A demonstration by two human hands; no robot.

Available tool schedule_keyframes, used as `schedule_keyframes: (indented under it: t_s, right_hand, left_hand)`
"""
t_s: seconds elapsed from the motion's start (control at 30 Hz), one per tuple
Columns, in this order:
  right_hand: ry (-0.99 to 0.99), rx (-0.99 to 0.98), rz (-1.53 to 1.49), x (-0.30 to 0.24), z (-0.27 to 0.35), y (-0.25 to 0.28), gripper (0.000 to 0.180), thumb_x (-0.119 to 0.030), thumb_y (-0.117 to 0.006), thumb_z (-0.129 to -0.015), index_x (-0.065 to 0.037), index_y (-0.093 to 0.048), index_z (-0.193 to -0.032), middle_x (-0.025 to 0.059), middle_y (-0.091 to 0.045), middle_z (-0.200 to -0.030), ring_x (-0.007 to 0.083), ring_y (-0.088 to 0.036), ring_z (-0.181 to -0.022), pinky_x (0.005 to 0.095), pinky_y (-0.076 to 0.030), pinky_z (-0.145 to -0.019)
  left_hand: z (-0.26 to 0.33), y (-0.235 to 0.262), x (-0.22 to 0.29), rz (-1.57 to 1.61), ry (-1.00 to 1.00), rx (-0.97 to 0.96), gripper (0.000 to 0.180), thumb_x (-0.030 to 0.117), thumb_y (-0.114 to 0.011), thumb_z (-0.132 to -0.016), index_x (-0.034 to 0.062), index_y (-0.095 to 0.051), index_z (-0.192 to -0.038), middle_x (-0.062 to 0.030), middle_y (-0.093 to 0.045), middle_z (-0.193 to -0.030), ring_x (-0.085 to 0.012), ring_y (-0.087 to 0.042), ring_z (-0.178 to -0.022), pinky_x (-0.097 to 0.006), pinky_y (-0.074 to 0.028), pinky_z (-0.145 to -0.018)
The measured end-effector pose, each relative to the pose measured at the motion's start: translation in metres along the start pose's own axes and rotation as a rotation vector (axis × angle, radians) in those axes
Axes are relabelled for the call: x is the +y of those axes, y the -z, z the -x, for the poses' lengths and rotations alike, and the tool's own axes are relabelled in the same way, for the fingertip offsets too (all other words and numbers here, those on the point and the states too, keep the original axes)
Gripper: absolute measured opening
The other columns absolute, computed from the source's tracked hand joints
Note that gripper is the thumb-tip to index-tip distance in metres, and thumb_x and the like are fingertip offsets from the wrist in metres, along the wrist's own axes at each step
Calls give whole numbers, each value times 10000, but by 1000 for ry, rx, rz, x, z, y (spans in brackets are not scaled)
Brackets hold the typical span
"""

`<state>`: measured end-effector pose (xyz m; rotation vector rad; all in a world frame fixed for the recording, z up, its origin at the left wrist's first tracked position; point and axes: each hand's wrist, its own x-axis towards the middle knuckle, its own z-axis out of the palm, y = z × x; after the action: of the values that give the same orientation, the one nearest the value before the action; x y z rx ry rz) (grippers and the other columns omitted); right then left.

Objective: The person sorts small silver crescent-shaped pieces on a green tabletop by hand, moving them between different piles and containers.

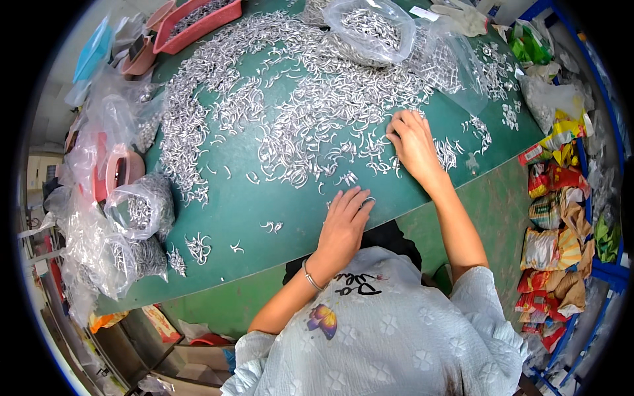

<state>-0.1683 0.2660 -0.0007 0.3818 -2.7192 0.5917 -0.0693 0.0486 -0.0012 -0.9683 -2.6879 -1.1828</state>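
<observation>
Small, curved, silvery metal pieces (297, 152) lie in a broad, loose spread over the green table (264, 198). My left hand (342, 223), with a bangle at the wrist, rests near the table's front edge. Its fingers are stretched out and slightly apart, and a curved piece shows beside the fingertips. Farther right, my right hand (415, 142) reaches into the right side of the spread. Its fingers bend down and close among the pieces; what lies between the fingertips is hidden.
A clear plastic bag (370, 33) of metal pieces stands at the back. On the left are filled bags (142, 204) and a pink basin (125, 168); a red tray (198, 23) sits at the far left. Colourful packages (551, 251) fill a blue rack at the right.
</observation>
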Motion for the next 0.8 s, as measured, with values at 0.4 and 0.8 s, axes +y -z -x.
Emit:
schedule_keyframes:
  t_s: [0.4,0.8]
  right_hand:
    - [66,-238,-343,-49,41,13,55,-71,-685,-818,-57,-638,-843,66,-621,-871,268,-563,-910,371,-392,-834]
    - [-18,-32,-231,-32,23,23,77,-31,-681,-782,-63,-617,-809,82,-586,-869,287,-532,-875,379,-375,-757]
  left_hand:
    - [5,-1,-4,136,94,154,402,-48,-570,-797,-18,-563,-1198,-164,-545,-1253,-364,-502,-1220,-497,-385,-1065]
    - [7,-4,-9,43,28,-1,352,-60,-561,-842,5,-580,-1188,-143,-570,-1227,-346,-520,-1221,-521,-359,-1088]
